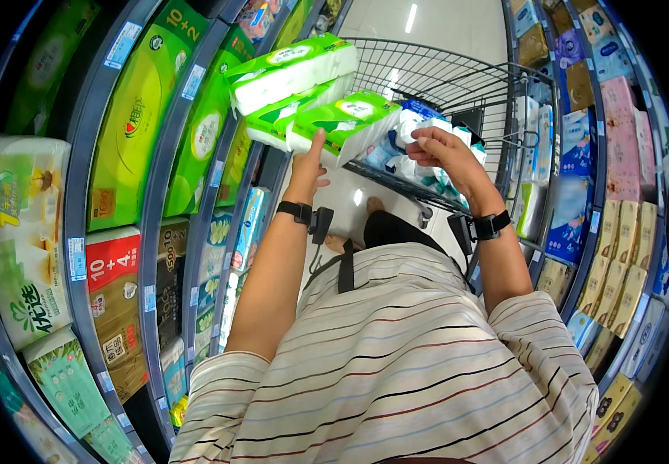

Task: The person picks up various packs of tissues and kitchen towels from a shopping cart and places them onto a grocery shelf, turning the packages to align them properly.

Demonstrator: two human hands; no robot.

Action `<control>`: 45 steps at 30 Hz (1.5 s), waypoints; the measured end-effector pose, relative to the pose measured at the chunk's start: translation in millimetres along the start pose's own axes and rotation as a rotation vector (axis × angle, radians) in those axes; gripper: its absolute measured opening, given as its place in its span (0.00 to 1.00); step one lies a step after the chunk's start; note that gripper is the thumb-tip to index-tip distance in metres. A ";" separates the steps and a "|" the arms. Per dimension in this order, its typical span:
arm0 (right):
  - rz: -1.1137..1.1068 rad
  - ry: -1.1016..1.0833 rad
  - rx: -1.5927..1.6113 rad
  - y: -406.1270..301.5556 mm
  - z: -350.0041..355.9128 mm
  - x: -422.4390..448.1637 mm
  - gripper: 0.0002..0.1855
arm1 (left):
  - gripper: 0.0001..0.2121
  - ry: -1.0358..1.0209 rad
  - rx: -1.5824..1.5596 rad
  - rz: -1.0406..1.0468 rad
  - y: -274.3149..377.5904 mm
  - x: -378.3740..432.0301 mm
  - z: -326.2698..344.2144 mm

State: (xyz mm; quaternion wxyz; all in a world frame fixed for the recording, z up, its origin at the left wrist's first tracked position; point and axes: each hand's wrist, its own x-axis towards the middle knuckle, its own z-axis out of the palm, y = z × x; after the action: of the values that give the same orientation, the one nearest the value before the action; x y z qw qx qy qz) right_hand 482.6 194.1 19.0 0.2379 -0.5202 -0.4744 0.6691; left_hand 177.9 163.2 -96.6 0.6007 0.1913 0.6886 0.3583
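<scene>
My left hand is at the near end of a green and white pack of paper rolls. Its thumb lies against the wrapper and the fingers are below the pack's lower edge. This pack is tilted and reaches over the near left rim of a wire shopping cart. Behind it, two similar packs lie one above the other: an upper pack and a lower pack. Over the cart hovers my right hand, fingers loosely curled, nothing visible in them. Beneath it are white and blue packages.
Shelves packed with paper goods rise on both sides. To the left stand large green packs and a red-and-gold pack; to the right, blue packs and beige packs. A cart caster rests on the pale floor near my feet.
</scene>
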 end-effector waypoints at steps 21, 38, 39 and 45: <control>0.035 -0.124 0.181 38.8 -65.1 63.7 0.18 | 0.30 0.223 -0.271 0.386 -1.0 42.5 50.9; 0.014 -0.158 0.319 7.8 -67.0 105.0 0.40 | 0.29 0.171 -0.290 0.458 61.3 -175.3 -48.6; -0.010 -0.253 0.381 -3.3 -57.6 101.8 0.39 | 0.29 0.180 -0.309 0.438 60.0 -186.1 -53.1; -0.071 -0.488 0.505 -41.3 -8.8 92.6 0.29 | 0.28 0.197 -0.485 0.442 39.9 -211.9 -79.5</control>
State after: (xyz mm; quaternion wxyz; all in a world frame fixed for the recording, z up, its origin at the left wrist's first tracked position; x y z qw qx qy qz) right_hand 451.5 290.8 11.7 0.2617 -0.2530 -0.3549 0.8611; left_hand 138.0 21.9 80.2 0.4672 0.1521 0.5797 0.6500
